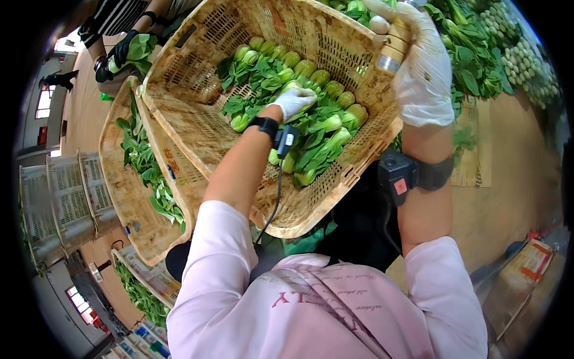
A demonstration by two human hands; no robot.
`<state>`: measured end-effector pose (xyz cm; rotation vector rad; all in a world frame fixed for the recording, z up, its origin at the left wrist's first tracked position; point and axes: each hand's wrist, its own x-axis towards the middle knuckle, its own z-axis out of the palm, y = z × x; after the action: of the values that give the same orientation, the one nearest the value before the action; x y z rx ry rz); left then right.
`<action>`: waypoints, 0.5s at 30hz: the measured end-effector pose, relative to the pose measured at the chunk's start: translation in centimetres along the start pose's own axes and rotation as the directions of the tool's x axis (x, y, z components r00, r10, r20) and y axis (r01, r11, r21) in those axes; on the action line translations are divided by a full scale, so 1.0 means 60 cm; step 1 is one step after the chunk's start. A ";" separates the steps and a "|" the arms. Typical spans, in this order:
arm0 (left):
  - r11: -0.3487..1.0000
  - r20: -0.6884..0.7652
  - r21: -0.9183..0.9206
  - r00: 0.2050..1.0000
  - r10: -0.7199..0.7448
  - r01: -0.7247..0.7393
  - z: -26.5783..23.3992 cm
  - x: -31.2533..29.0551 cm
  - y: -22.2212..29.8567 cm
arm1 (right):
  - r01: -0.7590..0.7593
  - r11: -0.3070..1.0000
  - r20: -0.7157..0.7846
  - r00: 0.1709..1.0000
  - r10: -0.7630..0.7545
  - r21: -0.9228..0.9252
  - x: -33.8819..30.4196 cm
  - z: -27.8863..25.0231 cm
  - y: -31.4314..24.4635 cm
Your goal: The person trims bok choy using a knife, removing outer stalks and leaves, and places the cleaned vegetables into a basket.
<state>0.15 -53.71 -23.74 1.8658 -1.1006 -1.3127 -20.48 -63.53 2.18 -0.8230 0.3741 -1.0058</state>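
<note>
A pale plastic crate (269, 224) tilts in front of me, with a row of bok choy (326, 124) lying in it, pale stem ends toward the far side. My left hand (294, 103), in a white glove, reaches into the crate. Its fingers are closed at the bok choy stems, and the fingertips are partly hidden. Above the crate's right side my right hand (421, 72), also gloved in white, is closed around a ringed wooden handle (396, 43) with a metal collar. The rest of that tool is mostly out of the picture.
More bok choy (469, 51) is heaped at the upper right. Beside the crate on the left stands another crate (113, 173) holding leafy greens. At the upper left a co-worker's black-gloved hand (119, 51) holds greens. A cardboard box (526, 263) sits at the lower right.
</note>
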 end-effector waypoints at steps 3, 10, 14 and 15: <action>0.989 0.043 0.131 0.996 -0.080 0.073 0.065 0.043 -0.021 | 0.038 0.995 -0.074 0.996 -0.045 -0.096 -0.014 0.003 -0.003; 0.530 -0.210 0.774 0.930 -0.301 0.346 0.231 0.062 -0.064 | 0.011 0.999 0.157 0.988 -0.016 0.032 0.014 -0.085 -0.022; 0.977 -0.078 0.169 0.990 -0.121 0.133 0.142 0.046 -0.092 | 0.041 0.999 0.093 0.995 -0.039 -0.025 0.013 -0.055 -0.012; 0.987 -0.047 -0.135 0.995 -0.093 0.086 0.106 0.047 -0.077 | 0.058 0.997 0.099 0.994 -0.052 -0.057 0.013 -0.046 -0.007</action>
<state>-4.08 -54.04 -30.94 1.8588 -0.8894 -1.3447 -22.06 -65.50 0.74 -0.9368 0.3003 -1.0053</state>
